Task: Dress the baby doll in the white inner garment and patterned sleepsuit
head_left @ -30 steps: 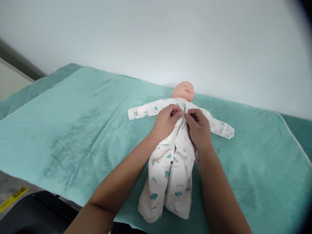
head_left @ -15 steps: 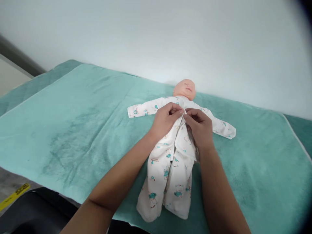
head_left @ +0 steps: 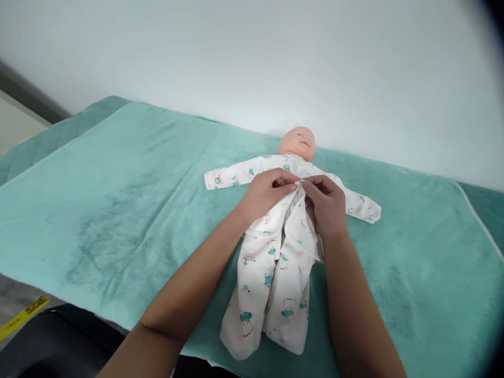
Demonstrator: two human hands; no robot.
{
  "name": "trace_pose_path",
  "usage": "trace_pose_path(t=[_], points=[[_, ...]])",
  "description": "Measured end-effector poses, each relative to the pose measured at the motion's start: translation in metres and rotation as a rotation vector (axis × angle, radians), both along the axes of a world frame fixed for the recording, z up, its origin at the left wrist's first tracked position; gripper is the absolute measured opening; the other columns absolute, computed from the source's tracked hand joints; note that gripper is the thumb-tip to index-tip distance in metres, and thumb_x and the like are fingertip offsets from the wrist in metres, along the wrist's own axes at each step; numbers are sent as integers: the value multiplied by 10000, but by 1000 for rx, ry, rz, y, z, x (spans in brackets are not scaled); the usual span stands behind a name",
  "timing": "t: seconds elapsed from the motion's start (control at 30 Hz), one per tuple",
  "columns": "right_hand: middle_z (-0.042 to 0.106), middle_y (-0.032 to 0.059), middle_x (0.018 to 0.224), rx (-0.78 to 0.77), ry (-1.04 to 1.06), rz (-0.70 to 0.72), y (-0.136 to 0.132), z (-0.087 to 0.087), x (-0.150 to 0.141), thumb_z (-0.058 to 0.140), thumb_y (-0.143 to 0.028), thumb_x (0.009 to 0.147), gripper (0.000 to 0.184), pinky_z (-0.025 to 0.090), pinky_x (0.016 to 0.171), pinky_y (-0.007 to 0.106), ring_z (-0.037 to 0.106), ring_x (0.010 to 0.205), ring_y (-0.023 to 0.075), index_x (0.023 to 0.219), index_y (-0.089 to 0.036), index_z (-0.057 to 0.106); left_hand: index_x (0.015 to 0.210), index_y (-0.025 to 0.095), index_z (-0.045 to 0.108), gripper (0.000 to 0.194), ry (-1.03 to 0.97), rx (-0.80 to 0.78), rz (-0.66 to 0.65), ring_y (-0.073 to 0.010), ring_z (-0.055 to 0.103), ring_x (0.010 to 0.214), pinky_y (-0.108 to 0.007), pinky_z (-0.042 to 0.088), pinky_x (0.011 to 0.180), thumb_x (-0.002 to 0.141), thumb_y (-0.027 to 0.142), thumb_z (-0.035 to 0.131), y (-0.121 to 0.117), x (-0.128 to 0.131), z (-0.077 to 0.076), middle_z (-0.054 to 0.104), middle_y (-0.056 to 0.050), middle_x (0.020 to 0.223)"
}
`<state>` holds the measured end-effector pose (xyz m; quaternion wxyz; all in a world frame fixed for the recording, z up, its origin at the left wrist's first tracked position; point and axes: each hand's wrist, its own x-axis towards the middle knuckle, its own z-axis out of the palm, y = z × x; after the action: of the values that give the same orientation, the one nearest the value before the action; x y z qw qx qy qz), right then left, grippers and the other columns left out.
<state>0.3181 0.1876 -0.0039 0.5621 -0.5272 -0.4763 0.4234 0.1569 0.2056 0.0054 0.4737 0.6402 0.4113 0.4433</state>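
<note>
A baby doll (head_left: 298, 142) lies on its back, arms spread, in a white printed baby jacket (head_left: 236, 175) and matching trousers (head_left: 255, 283). At the chest, my left hand (head_left: 271, 191) is closed in a pinch on one front edge of the jacket. My right hand (head_left: 326, 202) pinches the opposite front edge, its fingertips almost meeting those of the left. Below the hands the jacket fronts hang apart. A small fastening seems to sit between the fingertips, but its kind is too small to make out.
A green plush cover (head_left: 118, 210) is spread over the table beneath the doll, wrinkled at left. Behind it rises a white wall (head_left: 236, 58). A dark seat-like object (head_left: 59, 341) and yellow floor tape (head_left: 23, 317) show at lower left.
Both hands have drawn the jacket edges up slightly at the chest, and the gap between the fronts below them looks wider. The doll has stayed in place.
</note>
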Motion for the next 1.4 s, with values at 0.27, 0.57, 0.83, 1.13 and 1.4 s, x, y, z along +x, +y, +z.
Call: trace_pose_path(t=[0.27,0.57,0.83,1.13,1.4], points=[[581,-33,716,-68,48,89,2,4,2,721,-371,745,214,424,484,224,499,557,96,887,-220,666,986,197,752,202,-19,-6,27,-119,564,735,-261,443,694,865,328,659,0,2,1,667,-11,817],[579,-25,583,-167,89,109,2,7,4,748,-398,743,226,384,463,212,493,497,88,746,-191,657,957,193,761,192,-51,-40,9,-139,608,796,-279,471,739,844,327,682,1,0,2,725,-34,886],[547,-36,569,-79,59,87,0,5,-1,704,-427,801,233,328,455,223,427,481,85,780,-200,658,914,189,768,184,-79,-48,26,-155,638,840,-289,486,758,838,342,700,0,1,2,742,-42,905],[583,-24,642,-84,106,183,4,-2,8,709,-478,789,280,369,464,219,498,524,93,852,-208,665,894,188,764,144,-62,-13,41,-145,647,812,-287,494,766,849,305,693,-1,3,1,745,-33,878],[594,-43,701,-69,125,248,6,-5,13,809,-336,701,341,380,452,189,564,574,95,962,-236,613,920,182,743,174,-33,-13,23,-138,627,800,-263,464,719,860,325,666,2,3,-1,727,-24,864]])
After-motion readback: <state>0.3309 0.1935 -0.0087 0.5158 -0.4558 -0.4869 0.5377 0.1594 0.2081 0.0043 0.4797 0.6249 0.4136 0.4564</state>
